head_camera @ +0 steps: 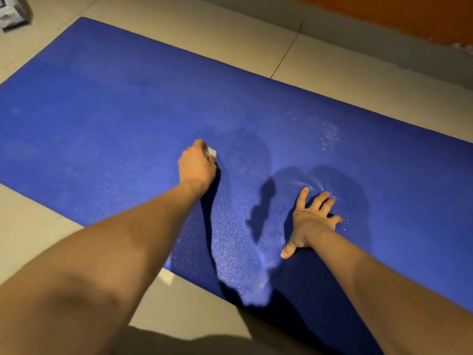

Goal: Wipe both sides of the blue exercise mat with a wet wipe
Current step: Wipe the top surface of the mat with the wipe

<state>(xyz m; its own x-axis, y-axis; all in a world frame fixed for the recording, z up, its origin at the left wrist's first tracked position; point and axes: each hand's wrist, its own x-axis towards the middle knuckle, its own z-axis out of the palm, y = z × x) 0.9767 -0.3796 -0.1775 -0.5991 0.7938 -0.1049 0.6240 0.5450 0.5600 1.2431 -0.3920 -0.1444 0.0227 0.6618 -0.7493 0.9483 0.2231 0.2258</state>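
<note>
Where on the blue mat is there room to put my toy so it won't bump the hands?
The mat lies bare left of the left hand, which grips the wet wipe, and again right of the right hand, which rests on it. The strip along the far edge is bare too. It is crowded in the near middle, between the two hands.

**Hidden and cut-off parts**

The wet wipe (212, 151) is mostly hidden under the left hand (197, 162); only a white corner pokes out at 1 o'clock of the knuckles. The blue exercise mat (115, 111) runs off the frame at 9 and 4 o'clock. At 10 o'clock, a grey-white packet (12, 11) is cropped and too blurred to identify.
</note>
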